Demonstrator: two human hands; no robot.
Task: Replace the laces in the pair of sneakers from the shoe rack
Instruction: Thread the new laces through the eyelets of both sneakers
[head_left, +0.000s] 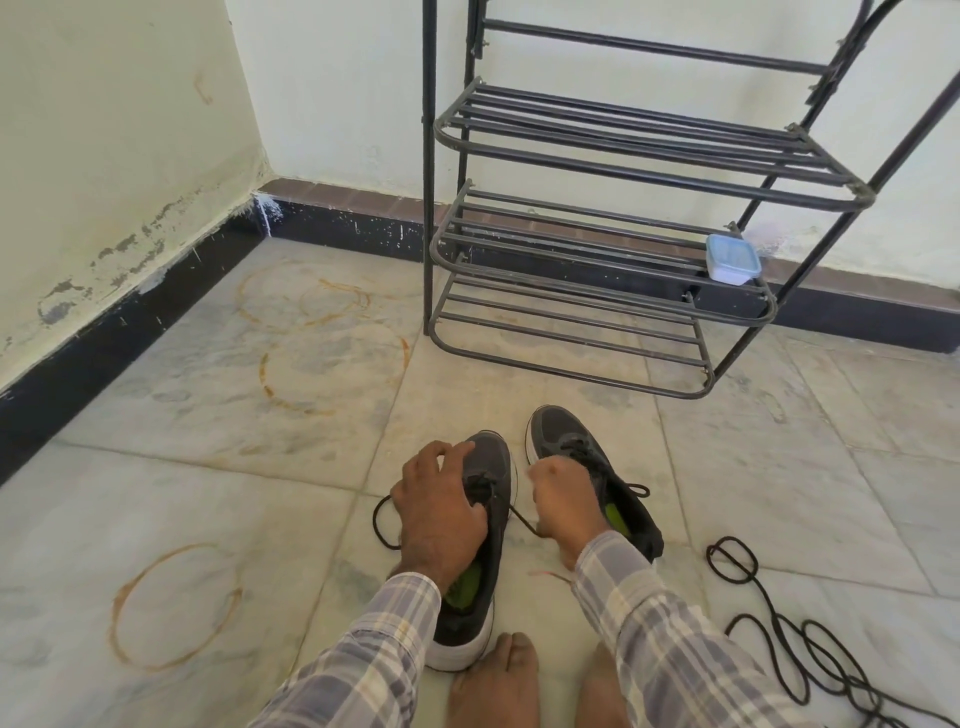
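Sneakers (618, 501), 2 of them, dark grey with white soles and green insoles, sit on the tiled floor (208, 467) right at the hands, toes pointing away. From my seat at the feed I read the left hand (441, 514) as draped over the lacing of the left sneaker (493, 457), fingers bent down over its upper and gripping it, the heel end lying back toward the bare feet (493, 675). The right hand (563, 506) is balled up just beside it, covering the middle of the right sneaker (563, 434). A black lace (522, 519) runs straight from the left sneaker across the gap into that fist's underside, so I take it as pinching the strand, though the fingertips are hidden from me. Another part of the lace loops out on the floor just left of the left hand. Well to the right of the right hand, loose laces (779, 634) lie in black coils. Beyond both hands stands the black metal shoe rack (623, 156), with 1 small blue-lidded container (732, 258) on a lower shelf.
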